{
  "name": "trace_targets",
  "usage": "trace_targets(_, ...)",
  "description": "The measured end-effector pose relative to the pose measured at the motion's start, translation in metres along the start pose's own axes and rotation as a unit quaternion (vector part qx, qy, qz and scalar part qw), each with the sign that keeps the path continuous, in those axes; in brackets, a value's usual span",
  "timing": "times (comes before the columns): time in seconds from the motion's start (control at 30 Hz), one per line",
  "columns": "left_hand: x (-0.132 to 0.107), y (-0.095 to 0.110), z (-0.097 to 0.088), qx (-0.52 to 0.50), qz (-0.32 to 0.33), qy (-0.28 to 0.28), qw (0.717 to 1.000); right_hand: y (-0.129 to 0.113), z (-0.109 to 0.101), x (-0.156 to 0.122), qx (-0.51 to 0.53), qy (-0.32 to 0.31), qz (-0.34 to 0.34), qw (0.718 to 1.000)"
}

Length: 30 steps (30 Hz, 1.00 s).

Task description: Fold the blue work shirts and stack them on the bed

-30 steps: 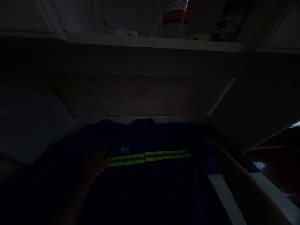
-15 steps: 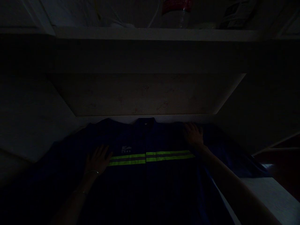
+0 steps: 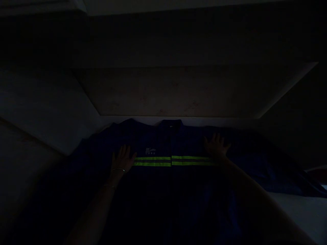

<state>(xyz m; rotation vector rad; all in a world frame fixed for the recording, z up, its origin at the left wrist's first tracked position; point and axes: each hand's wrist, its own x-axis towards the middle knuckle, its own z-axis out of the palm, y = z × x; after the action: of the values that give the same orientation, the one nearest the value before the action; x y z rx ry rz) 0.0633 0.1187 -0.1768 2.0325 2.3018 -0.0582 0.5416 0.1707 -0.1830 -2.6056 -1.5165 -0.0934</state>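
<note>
A dark blue work jacket lies spread out face up, its collar toward the back panel and its sleeves reaching out to both sides. Across its chest runs a yellow-green reflective stripe, with a small pale logo above it on the left. My left hand rests flat on the left chest, fingers spread, at the stripe's end; a thin bracelet circles the wrist. On the other side my right hand lies with spread fingers on the cloth just above the stripe. The jacket's lower part fades into darkness.
The place is very dim. Behind the collar stands a recessed back panel with faint patterning, below a shelf edge. A pale side wall closes in the left. Light surface shows under the right sleeve.
The view has shifted closer and downward, so the items on the upper shelf are out of sight. My right hand's fingers have spread wider; both hands stay on the jacket.
</note>
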Motion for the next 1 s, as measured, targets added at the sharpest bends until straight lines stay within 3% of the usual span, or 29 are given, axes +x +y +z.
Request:
trace_targets(0.17,-0.001,-0.002,0.001,-0.026,0.013,0.011,1.000,-0.046,-0.026,-0.035,-0.005,0.049,-0.171,0.984)
trace_targets(0.3,-0.001,-0.003,0.003,-0.038,0.015,0.021,0.999,-0.094,-0.029,-0.106,0.036,-0.055,-0.279,0.958)
trace_targets(0.4,-0.001,-0.004,0.004,-0.041,0.022,0.030,0.998,-0.105,-0.021,-0.151,0.040,-0.076,-0.356,0.931)
trace_targets(0.57,-0.001,-0.005,0.007,-0.042,0.025,0.038,0.998,-0.096,-0.015,-0.168,0.036,-0.024,-0.384,0.922)
trace_targets(0.73,0.001,-0.006,0.011,-0.052,0.025,0.052,0.997,-0.079,-0.021,-0.175,0.019,-0.028,-0.378,0.925)
trace_targets(0.9,0.002,-0.006,0.014,-0.064,0.015,0.062,0.996,-0.036,-0.022,-0.194,-0.010,-0.038,-0.353,0.935)
trace_targets(1.0,-0.002,-0.003,0.013,-0.072,0.009,0.077,0.994,-0.003,-0.019,-0.202,-0.006,-0.013,-0.329,0.944)
